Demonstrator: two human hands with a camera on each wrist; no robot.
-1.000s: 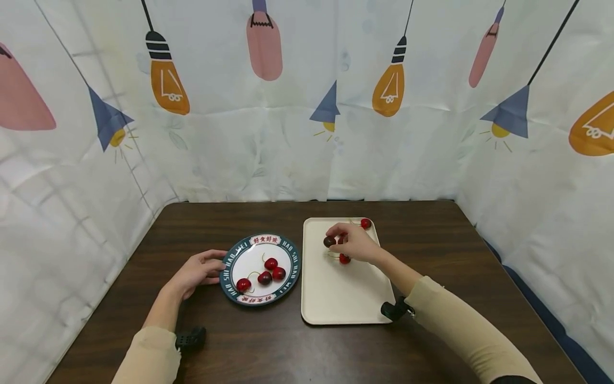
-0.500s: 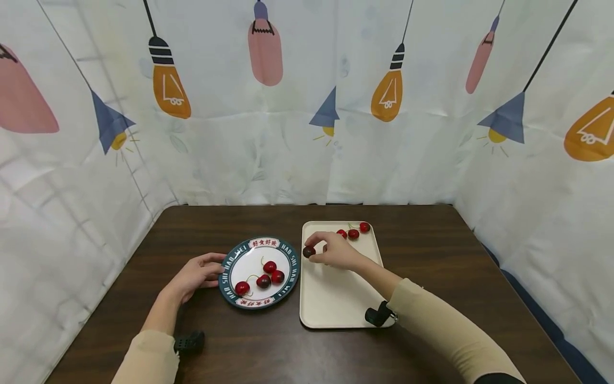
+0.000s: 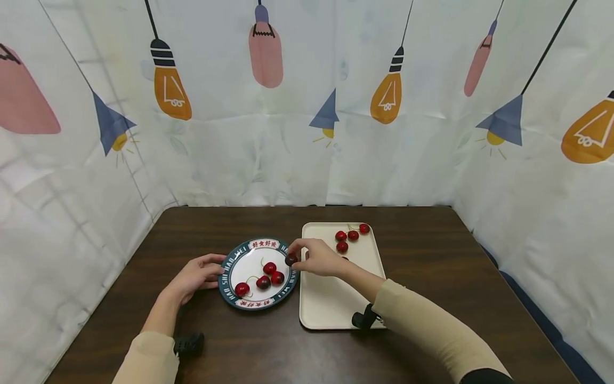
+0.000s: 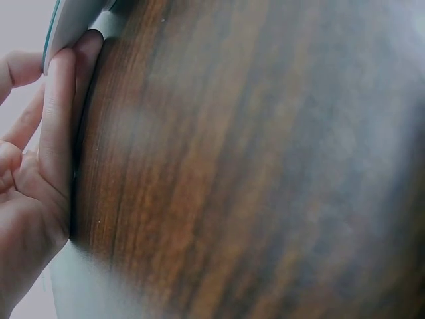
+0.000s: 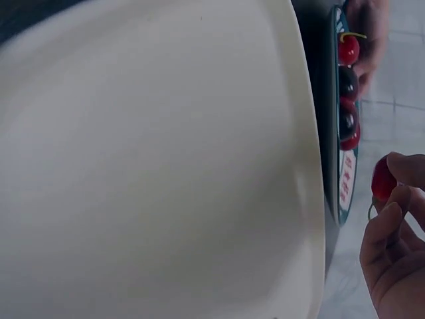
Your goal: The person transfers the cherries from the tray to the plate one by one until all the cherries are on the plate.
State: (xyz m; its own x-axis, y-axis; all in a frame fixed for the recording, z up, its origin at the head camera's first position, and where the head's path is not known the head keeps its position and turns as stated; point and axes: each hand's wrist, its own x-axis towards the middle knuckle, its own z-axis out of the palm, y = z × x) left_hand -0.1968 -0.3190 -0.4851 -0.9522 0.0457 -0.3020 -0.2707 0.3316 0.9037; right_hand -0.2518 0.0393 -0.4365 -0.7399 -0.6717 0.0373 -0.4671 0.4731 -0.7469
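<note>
My left hand [image 3: 198, 274] holds the left rim of a round white plate [image 3: 247, 266] with a green lettered border. In the left wrist view, the fingers [image 4: 60, 106] lie low by the table, at the underside of the plate edge [image 4: 65, 30]. Several cherries [image 3: 263, 282] lie on the plate. Pinched between thumb and fingertips of my right hand [image 3: 316, 257] is a dark red cherry [image 3: 290, 260], over the plate's right rim. The right wrist view shows this cherry [image 5: 383, 179] with a green stem hanging below it.
A cream rectangular tray [image 3: 331, 298] stands just right of the plate, under my right forearm. Several cherries [image 3: 341, 247] lie toward its far end, and one is partly hidden by the right wrist. Dark wooden table [image 3: 268, 341] surrounds both; a printed curtain [image 3: 297, 160] hangs behind.
My right hand has carried the dark cherry leftward from the tray to the plate's right rim, uncovering cherries on the tray. The left hand has stayed at the plate.
</note>
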